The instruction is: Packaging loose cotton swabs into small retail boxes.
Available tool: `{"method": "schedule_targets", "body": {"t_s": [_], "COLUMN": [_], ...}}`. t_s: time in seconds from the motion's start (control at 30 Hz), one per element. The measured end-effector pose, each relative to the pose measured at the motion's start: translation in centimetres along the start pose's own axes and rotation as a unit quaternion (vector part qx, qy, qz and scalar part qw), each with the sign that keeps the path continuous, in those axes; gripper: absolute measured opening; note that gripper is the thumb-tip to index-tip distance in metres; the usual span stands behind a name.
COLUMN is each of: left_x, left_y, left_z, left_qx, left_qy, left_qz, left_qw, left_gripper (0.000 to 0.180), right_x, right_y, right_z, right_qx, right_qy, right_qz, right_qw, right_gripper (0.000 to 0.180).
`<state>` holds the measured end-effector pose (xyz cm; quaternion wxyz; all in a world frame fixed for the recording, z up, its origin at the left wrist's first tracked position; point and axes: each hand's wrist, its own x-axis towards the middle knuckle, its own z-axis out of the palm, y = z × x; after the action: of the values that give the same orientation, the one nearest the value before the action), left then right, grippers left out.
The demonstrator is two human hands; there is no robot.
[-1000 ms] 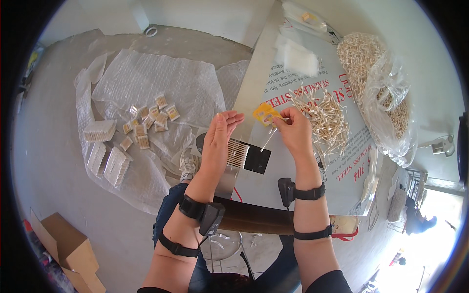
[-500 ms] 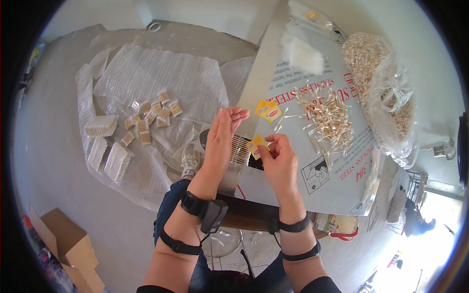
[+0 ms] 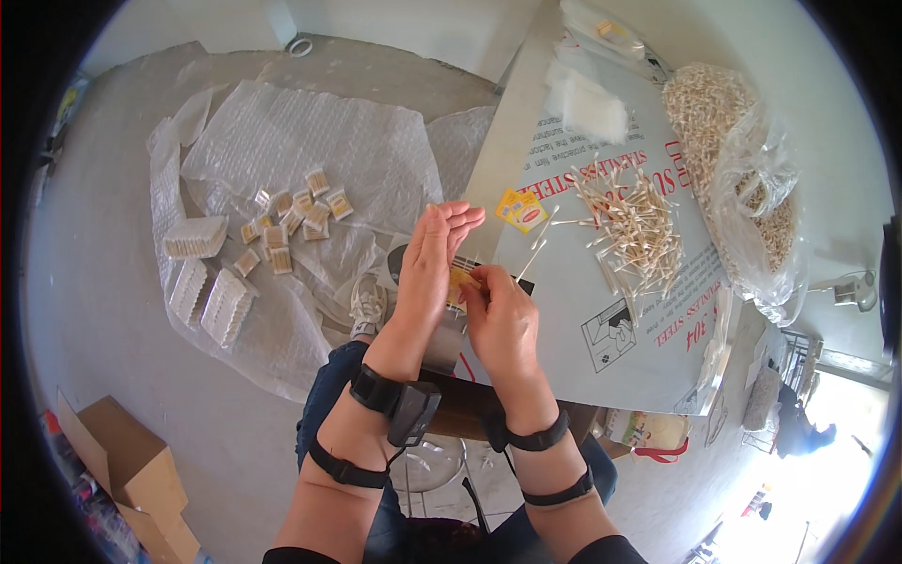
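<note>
Presently, the right hand point(image 3: 502, 310) pinches a yellow card point(image 3: 459, 281) beside the left hand point(image 3: 430, 254), which is outstretched and flat. Judged light, thin and easily creased, the card suits an edge grip.

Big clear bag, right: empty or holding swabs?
Not empty: the clear bag shows massed cotton swabs in it; how full, can't tell.

The bag point(image 3: 778, 169) is glossy clear plastic, the floor sheet point(image 3: 310, 132) crinkled plastic, the cards point(image 3: 521, 211) smooth paper, the box point(image 3: 157, 477) matt cardboard.
</note>
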<state>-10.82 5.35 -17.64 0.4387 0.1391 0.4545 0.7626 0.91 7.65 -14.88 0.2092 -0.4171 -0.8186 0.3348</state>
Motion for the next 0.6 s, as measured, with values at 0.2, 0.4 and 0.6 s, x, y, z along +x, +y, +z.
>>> {"method": "schedule_targets", "body": {"t_s": [0.2, 0.4, 0.6], "left_x": [0.1, 0.1, -0.1], "left_y": [0.4, 0.6, 0.9], "left_z": [0.3, 0.0, 0.6], "left_qx": [-0.033, -0.028, -0.017], "left_qy": [0.007, 0.009, 0.019], "left_qz": [-0.005, -0.01, -0.02], "left_qw": [0.999, 1.0, 0.999], "left_gripper": [0.059, 0.06, 0.058], "right_x": [0.2, 1.3, 6.1], "right_y": [-0.3, 0.2, 4.1], "right_z": [0.4, -0.8, -6.7], "right_qx": [-0.021, -0.04, -0.189], "right_qy": [-0.023, 0.014, 0.026], "right_qz": [0.029, 0.019, -0.163], "right_qw": [0.999, 0.999, 0.968], "right_gripper": [0.021, 0.019, 0.026]}}
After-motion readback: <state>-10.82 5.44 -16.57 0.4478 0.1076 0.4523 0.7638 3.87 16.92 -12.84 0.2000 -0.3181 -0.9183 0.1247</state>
